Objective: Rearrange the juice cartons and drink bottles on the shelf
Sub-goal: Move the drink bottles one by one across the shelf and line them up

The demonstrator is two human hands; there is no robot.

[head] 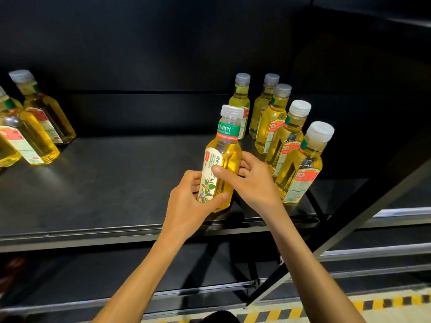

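Both hands are on one tea bottle (pixel 221 157) right now. My left hand (pixel 189 201) is wrapped around the bottom part, thumb lying across the front just under the label. My right hand (pixel 249 180) grips it from the right side, thumb pressed flat on the label and the other fingers curled around the back.

It's a clear bottle of yellow tea with a white cap, a green band on the neck and a white label with a flower sprig on it. It sits upright near the front edge of the black shelf (pixel 105 183), a bit right of the middle. Can't really tell if the base is on the shelf or just off it.

Just to the right is a row of the same kind of bottles (pixel 300 169), four of them lined up from the front edge toward the back, labels mostly turned away from me. The nearest one is close to my right wrist but not touching. One more bottle (pixel 241 101) stands right behind the one I'm holding.

Way over at the left end of the shelf there's another small bunch of bottles (pixel 46 117), partly cut off at the edge.

Below is a lower shelf (pixel 93 276), and yellow-black striped tape (pixel 384 301) on the floor.
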